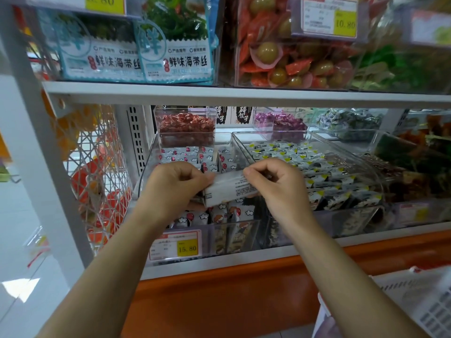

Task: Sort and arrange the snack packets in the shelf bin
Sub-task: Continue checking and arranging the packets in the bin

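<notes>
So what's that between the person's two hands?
A white printed snack packet, pinched at one end by the left hand and at the other by the right hand; the head view shows it.

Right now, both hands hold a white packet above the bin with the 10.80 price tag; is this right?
Not quite: the head view shows the left hand and right hand holding the white packet above the bin whose price tag reads 15.80, not 10.80.

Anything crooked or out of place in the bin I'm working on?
Yes: front packets in the clear bin lean at mixed angles, unlike the tidy yellow-cornered packets beside. Left hand and right hand grip a white packet above them. No spill.
</notes>
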